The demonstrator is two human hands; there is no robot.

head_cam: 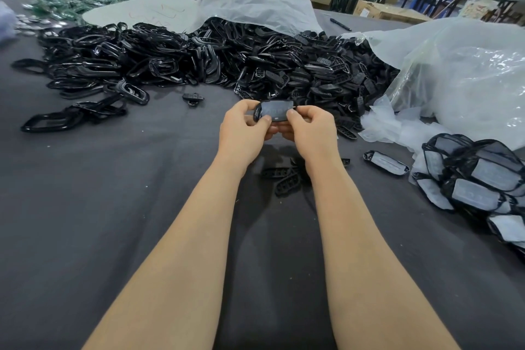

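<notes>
Fingers [265,121] of the left hand [244,129] and right hand [311,128] curl narrowly round a black shell [274,111], one hand at each end, thumbs pressed on its grey face. The shell is held in the air above the worktop [113,221], just in front of the heap of black inserts [312,68] and clear of it.

Progress, judged from the layout: a stack of finished shells [477,176] with the same grey face lies at right, with a lone finished shell [386,162] beside it, so a modest batch appears done. The heap of glossy frames [113,60] at left and the inserts are far larger (most of the work seems left). The piece in hand looks to be at the pressing-together step and is not yet set down.

Orientation: the long axis runs left to right across the view, nearly level. The rounded end sits at the left hand, the squarer-looking end at the right hand, and the grey face is turned up toward the camera. A few loose inserts [287,183] lie below the wrists.
</notes>
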